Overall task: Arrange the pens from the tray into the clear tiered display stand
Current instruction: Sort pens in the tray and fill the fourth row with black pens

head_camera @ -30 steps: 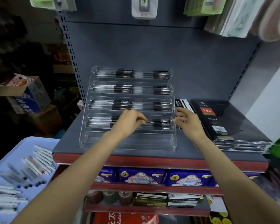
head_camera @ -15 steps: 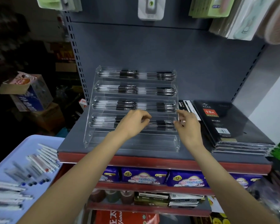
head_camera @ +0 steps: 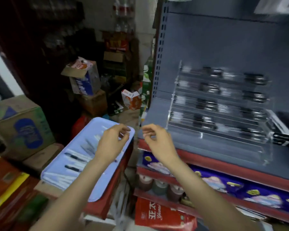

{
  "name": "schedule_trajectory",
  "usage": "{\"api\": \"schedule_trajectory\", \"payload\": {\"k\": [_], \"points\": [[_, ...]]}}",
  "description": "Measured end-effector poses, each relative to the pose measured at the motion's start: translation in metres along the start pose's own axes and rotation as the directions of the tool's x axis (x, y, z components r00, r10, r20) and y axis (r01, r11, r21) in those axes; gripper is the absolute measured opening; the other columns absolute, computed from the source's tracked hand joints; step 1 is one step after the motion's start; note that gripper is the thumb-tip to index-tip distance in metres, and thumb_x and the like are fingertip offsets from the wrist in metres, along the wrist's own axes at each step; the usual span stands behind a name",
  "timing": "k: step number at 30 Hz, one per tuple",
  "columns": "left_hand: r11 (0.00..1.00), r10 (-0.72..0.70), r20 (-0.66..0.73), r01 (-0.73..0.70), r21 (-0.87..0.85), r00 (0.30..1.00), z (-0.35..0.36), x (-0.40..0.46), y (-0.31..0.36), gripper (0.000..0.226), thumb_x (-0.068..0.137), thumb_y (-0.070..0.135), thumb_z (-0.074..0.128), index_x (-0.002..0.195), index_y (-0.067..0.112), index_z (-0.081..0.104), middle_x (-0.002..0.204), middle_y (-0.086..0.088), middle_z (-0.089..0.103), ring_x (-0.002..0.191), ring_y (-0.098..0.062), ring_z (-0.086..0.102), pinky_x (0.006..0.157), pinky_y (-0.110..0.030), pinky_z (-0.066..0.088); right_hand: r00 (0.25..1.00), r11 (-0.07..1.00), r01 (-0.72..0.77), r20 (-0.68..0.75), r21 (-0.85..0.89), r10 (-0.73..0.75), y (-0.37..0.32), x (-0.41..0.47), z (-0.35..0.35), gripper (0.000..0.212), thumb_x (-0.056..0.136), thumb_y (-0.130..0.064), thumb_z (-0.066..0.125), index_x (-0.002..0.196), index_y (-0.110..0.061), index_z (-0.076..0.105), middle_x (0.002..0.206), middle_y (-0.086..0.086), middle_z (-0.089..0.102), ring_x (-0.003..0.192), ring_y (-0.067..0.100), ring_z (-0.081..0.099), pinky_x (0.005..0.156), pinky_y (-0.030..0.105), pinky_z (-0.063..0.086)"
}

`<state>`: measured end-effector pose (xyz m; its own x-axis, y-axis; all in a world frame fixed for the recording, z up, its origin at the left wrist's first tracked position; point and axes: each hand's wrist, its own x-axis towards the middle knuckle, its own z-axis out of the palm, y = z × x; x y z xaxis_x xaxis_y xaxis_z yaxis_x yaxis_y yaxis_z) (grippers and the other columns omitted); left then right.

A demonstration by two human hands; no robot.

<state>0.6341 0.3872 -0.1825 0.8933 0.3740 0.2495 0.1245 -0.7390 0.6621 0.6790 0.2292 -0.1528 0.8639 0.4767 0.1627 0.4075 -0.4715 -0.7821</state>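
The clear tiered display stand (head_camera: 182, 104) sits on the grey shelf at the right, with rows of black-and-clear pens (head_camera: 207, 104) lying in its upper tiers; its lowest tier looks bare. The pale blue tray (head_camera: 97, 189) is at lower left with several loose pens (head_camera: 75, 157) on it. My left hand (head_camera: 112, 144) hovers over the tray's far end, fingers loosely curled, holding nothing. My right hand (head_camera: 157, 140) hangs between tray and shelf edge, fingers loosely curled and empty. The frame is motion-blurred.
Cardboard boxes (head_camera: 20, 129) are stacked at left and behind the tray. The red-edged grey shelf (head_camera: 223, 157) holds black notebooks (head_camera: 287, 127) at far right. Purple packs (head_camera: 223, 184) fill the shelf below.
Both hands have left the stand's fourth tier and swung left and down toward the tray. The view has turned left, so the stand now sits at the right.
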Motion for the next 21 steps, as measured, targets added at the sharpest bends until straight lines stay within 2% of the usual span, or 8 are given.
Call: {"api": "schedule_trajectory", "payload": {"k": [3,5,8,12,15,19,21], "points": [[0.989,-0.149,0.03,0.148,0.021,0.988,-0.033,-0.019,-0.077,0.015,0.09,0.012,0.057,0.103,0.012,0.065,0.094,-0.007,0.066,0.075,-0.016,0.055,0.069,-0.029,0.047,0.986,0.999,-0.027,0.164,-0.021,0.03,-0.021,0.006,0.076,0.028,0.093,-0.005,0.048,0.117,-0.009,0.06,0.117,0.008,0.061,0.102,0.018,0.059,0.083,0.018,0.042],[0.973,-0.225,0.075,0.22,0.068,0.971,-0.051,-0.031,-0.126,0.018,0.091,0.011,0.055,0.106,0.01,0.064,0.099,-0.009,0.068,0.081,-0.02,0.059,0.069,-0.031,0.048,0.965,0.996,-0.059,0.253,-0.07,0.074,-0.026,0.01,0.124,0.029,0.094,-0.005,0.047,0.12,-0.006,0.058,0.121,0.01,0.059,0.107,0.021,0.058,0.083,0.022,0.041],[0.952,-0.292,0.147,0.272,0.14,0.945,-0.07,-0.044,-0.187,0.022,0.092,0.005,0.051,0.109,0.006,0.064,0.107,-0.013,0.067,0.096,-0.029,0.062,0.082,-0.034,0.047,0.933,0.985,-0.096,0.332,-0.14,0.138,-0.024,0.013,0.184,0.029,0.094,-0.008,0.048,0.122,-0.006,0.058,0.126,0.011,0.057,0.114,0.026,0.056,0.095,0.03,0.042],[0.941,-0.311,0.278,0.254,0.221,0.909,-0.082,-0.049,-0.239,0.027,0.092,0.003,0.051,0.116,0.006,0.063,0.119,-0.018,0.061,0.108,-0.033,0.058,0.093,-0.037,0.045,0.886,0.958,-0.066,0.425,-0.28,0.185,-0.015,0.014,0.241,0.032,0.098,-0.015,0.048,0.129,-0.01,0.053,0.134,0.011,0.05,0.115,0.029,0.055,0.099,0.039,0.043],[0.937,-0.305,0.349,0.214,0.277,0.886,-0.079,-0.045,-0.264,0.03,0.093,0.007,0.051,0.122,0.008,0.06,0.129,-0.016,0.054,0.117,-0.032,0.052,0.097,-0.034,0.041,0.857,0.904,-0.002,0.466,-0.427,0.222,-0.007,0.015,0.266,0.031,0.098,-0.016,0.048,0.129,-0.014,0.052,0.135,0.013,0.046,0.106,0.03,0.057,0.091,0.043,0.048],[0.933,-0.297,0.428,0.165,0.319,0.853,-0.068,-0.037,-0.279,0.028,0.095,0.012,0.049,0.121,0.013,0.059,0.124,-0.013,0.053,0.113,-0.03,0.052,0.096,-0.033,0.04,0.87,0.846,0.022,0.428,-0.532,0.247,0.0,0.017,0.282,0.025,0.096,-0.013,0.047,0.12,-0.011,0.056,0.126,0.014,0.051,0.109,0.031,0.052,0.087,0.041,0.048],[0.941,-0.287,0.437,0.166,0.295,0.852,-0.063,-0.035,-0.283,0.026,0.094,0.013,0.05,0.118,0.013,0.061,0.121,-0.011,0.056,0.109,-0.029,0.055,0.096,-0.035,0.042,0.858,0.793,0.102,0.457,-0.6,0.235,-0.001,0.02,0.285,0.023,0.097,-0.015,0.047,0.119,-0.009,0.053,0.126,0.015,0.051,0.113,0.029,0.05,0.081,0.038,0.048]]}}
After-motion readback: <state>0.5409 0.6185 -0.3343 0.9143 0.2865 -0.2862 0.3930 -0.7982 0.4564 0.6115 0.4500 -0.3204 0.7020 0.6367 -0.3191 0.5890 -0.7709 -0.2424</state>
